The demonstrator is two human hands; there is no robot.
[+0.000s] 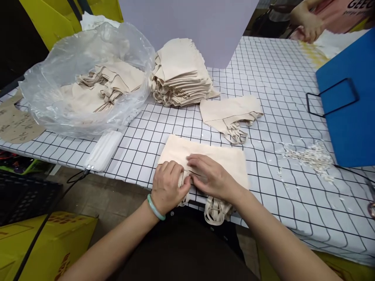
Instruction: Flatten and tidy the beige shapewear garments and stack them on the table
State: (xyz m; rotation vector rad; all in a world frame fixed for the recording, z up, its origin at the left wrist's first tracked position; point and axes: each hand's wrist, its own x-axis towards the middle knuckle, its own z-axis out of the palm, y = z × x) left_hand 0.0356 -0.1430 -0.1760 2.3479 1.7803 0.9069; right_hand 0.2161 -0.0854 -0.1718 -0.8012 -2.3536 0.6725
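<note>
A stack of flat beige cloth bags [205,150] with cord loops [216,210] lies at the table's near edge, the loops hanging over it. My left hand [170,181] is closed on the bags' near edge, fingers curled over a bunched bit of fabric. Beside it, my right hand [212,175] rests on the cloth with fingers slightly bent and a gap between thumb and forefinger. The thumb touches the edge close to my left thumb. Beyond my hands lies another small group of beige bags [231,111], its loops toward me.
A tall bag stack [181,70] stands behind, beside a clear plastic sack [88,97] holding more. A white power strip [104,150] sits at left. White scraps [313,158] lie near a blue panel [348,97]. Another person's hand [310,29] works at far right.
</note>
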